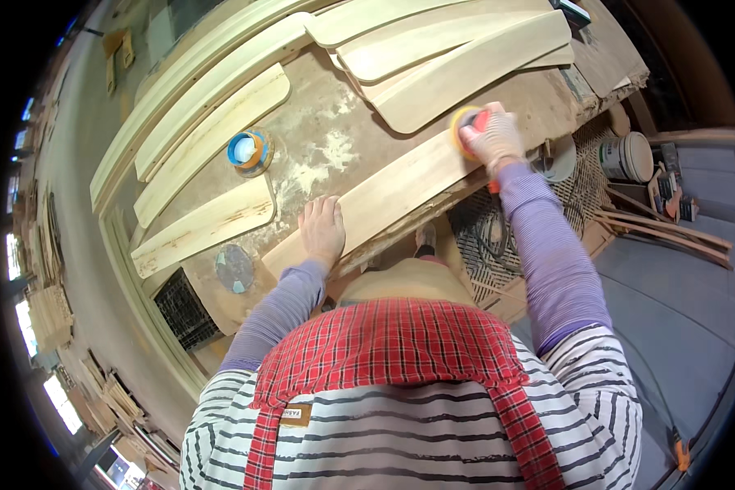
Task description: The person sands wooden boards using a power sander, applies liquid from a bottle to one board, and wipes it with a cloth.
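A long pale wooden board (408, 184) lies slantwise along the near edge of the workbench. My left hand (322, 229) rests flat on its left part, fingers reaching to the far edge of the wood. At the board's right end, my right hand (498, 143) is closed round a sander (468, 131) with a red top and a yellowish rim. The sander's underside is hidden, and its outline is slightly smeared by motion. A hose (502, 229) hangs below my right wrist.
Several shaped boards (474, 69) overlap at the back right; more long pieces (212, 122) lie at the left. On the dusty bench (318, 98) are a blue-and-orange tape roll (249, 151) and a round disc (234, 269). A white bucket (626, 157) and wood strips (670, 233) are at right.
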Demonstrator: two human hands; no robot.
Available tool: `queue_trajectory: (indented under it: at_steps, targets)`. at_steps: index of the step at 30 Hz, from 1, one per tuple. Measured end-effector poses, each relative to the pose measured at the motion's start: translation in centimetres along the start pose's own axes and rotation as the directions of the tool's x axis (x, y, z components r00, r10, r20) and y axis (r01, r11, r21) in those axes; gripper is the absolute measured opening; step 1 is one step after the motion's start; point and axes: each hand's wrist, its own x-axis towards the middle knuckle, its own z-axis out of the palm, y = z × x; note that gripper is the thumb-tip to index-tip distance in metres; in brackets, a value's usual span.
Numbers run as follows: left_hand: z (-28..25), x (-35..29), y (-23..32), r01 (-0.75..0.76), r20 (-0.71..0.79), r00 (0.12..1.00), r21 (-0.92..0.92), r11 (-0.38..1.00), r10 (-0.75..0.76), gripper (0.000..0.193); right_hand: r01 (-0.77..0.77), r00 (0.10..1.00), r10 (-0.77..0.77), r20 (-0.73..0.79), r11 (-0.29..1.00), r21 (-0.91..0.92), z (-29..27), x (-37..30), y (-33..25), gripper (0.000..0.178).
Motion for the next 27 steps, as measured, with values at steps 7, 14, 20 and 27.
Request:
queue_trajectory:
  at_steps: [7, 14, 20, 27]
  targets:
    - [0.1, -1.5, -1.9, -0.090, -0.044, 0.995, -0.068, 0.994, 0.087, 0.016, 0.342, 0.874, -0.322, 0.363, 0.940, 0.011, 6.9, -12.7, -9.6, 0.040]
    - [0.0, -1.6, -2.2, -0.114, -0.034, 0.993, -0.062, 0.992, 0.112, 0.016, -0.009, 0.997, 0.010, 0.072, 1.000, -0.019, 3.4, -2.8, -1.4, 0.053]
    - [0.0, -1.8, -2.6, -0.085, -0.015, 0.996, -0.043, 0.995, 0.084, 0.015, 0.112, 0.968, -0.102, 0.229, 0.993, -0.035, 5.3, -8.9, -7.3, 0.053]
    - [-0.1, -1.1, -2.3, -0.088, -0.004, 0.996, -0.085, 0.993, 0.088, 0.015, -0.020, 0.998, 0.020, 0.051, 1.000, -0.004, 3.6, -5.1, -5.2, 0.046]
